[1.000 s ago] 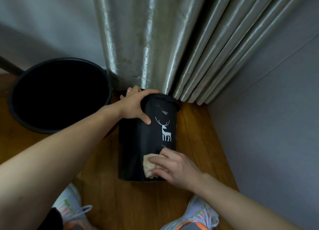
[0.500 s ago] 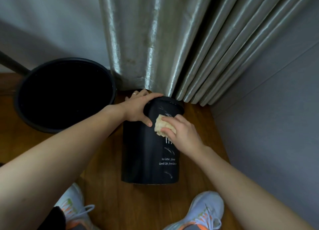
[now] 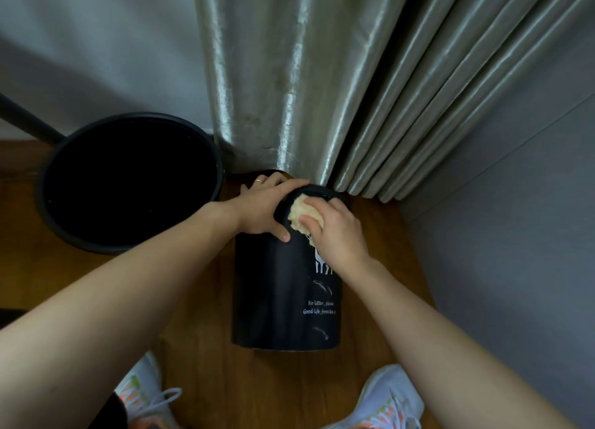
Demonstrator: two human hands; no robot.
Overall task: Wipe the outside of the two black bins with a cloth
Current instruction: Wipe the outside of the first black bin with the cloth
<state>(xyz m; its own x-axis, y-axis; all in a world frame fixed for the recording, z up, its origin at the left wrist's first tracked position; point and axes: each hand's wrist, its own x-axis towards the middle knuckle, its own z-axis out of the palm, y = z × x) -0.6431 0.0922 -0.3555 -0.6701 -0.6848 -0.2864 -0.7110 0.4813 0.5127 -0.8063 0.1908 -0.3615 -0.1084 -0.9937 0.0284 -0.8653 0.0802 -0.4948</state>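
My right hand (image 3: 338, 232) sits at centre frame, fingers curled over the pale cloth (image 3: 304, 217) and pressing it flat against the upper front of the small black bin (image 3: 283, 293), just below its rim. My left hand (image 3: 267, 209) is clamped on that rim from the left, thumb down the outer wall and fingers wrapped over the top edge; I judge it is there to brace the bin so the rubbing does not tip or spin it.

Nearest me, at the bottom edge, my two white shoes (image 3: 386, 403) flank the bin on the wooden floor (image 3: 206, 364), which keeps me squarely over the work. The small bin stands upright at centre, its white print partly hidden under my right wrist; a few pale streaks show lower on its wall, so I reckon this face needs more passes.

Farther off, at left of the frame, the large black bin (image 3: 64, 229) stands apart from my hands, open mouth up and untouched; its outside I take to be yet to do. Behind both, a shiny grey curtain (image 3: 289, 74) hangs down to the floor, brushing the small bin's far rim, with grey wall (image 3: 515, 219) at right.
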